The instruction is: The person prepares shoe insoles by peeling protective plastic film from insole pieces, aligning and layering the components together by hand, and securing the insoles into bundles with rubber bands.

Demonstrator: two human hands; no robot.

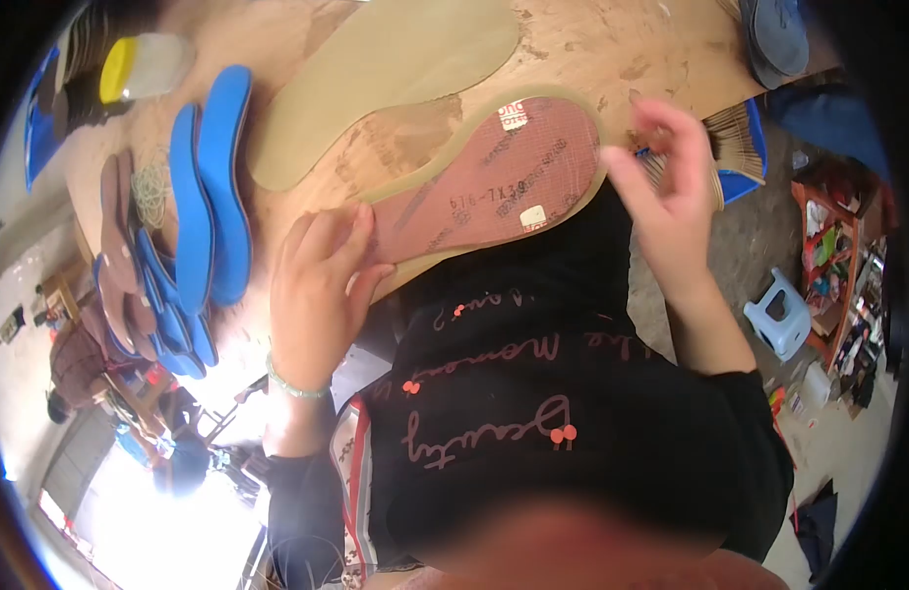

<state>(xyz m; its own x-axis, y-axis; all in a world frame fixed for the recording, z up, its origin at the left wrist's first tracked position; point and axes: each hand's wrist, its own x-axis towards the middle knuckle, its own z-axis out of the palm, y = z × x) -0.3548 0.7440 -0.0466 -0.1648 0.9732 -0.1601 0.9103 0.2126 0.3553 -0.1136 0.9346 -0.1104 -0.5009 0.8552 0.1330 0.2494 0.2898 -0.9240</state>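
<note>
My left hand point(322, 280) grips the narrow left end of a reddish-brown shoe insole point(514, 182), thumb below and fingers on top. Dark printed marks and two white label patches show on its face, and a tan border runs around its edge. Close to the insole's wide right end is my right hand point(671, 177). Its fingers are bent and apart from the thumb, with nothing seen between them. The thumb tip is by the rim; whether it touches, I cannot tell. Just beyond lies a larger tan sole-shaped sheet point(376, 74) on the wooden table point(612, 49).
Blue insoles point(228, 187) and brown insoles point(120, 246) lie at the left, near a yellow-lidded jar point(150, 67). Dark soles point(777, 44) sit at the far right corner. Beyond the table's right edge are a brush-like bundle point(735, 143) and a light-blue stool point(779, 315).
</note>
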